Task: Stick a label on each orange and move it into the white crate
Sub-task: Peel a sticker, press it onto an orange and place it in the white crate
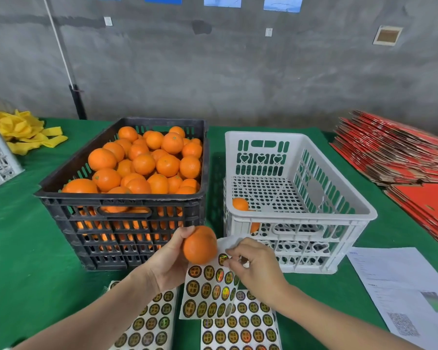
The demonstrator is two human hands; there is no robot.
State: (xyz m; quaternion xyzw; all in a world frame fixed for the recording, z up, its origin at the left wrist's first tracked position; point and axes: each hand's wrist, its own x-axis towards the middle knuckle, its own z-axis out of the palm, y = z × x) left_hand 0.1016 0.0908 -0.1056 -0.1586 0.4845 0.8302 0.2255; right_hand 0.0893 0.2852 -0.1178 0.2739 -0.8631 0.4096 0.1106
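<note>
Orange peel, firm and faintly dimpled, fills the left hand [170,261], which cups one orange [200,246] from the side, thumb on top, in the air just in front of the black crate [119,198] and near the front left corner of the white crate [301,248]. By its look the fruit is fairly heavy for its bulk, stiff enough to take a firm squeeze, and smooth enough to roll out of a loose hold, so a wide wrap round its middle seems the safest grip, leaving a bare patch facing the other hand. It is nearly round, with no real long axis, and its stem end is not in view, so I cannot tell which way it points. The right hand [253,266] pinches a small round label [223,259] between thumb and fingertip at the upper edge of a sheet of labels [205,291]; the label is thin, light and floppy, likely to fold on itself, so it is best taken by its rim. The sheet's long side runs from the person toward the crates, its top corner curled up behind the fruit. One labelled-or-not fruit [240,204] already lies in the white crate's near left corner.
</note>
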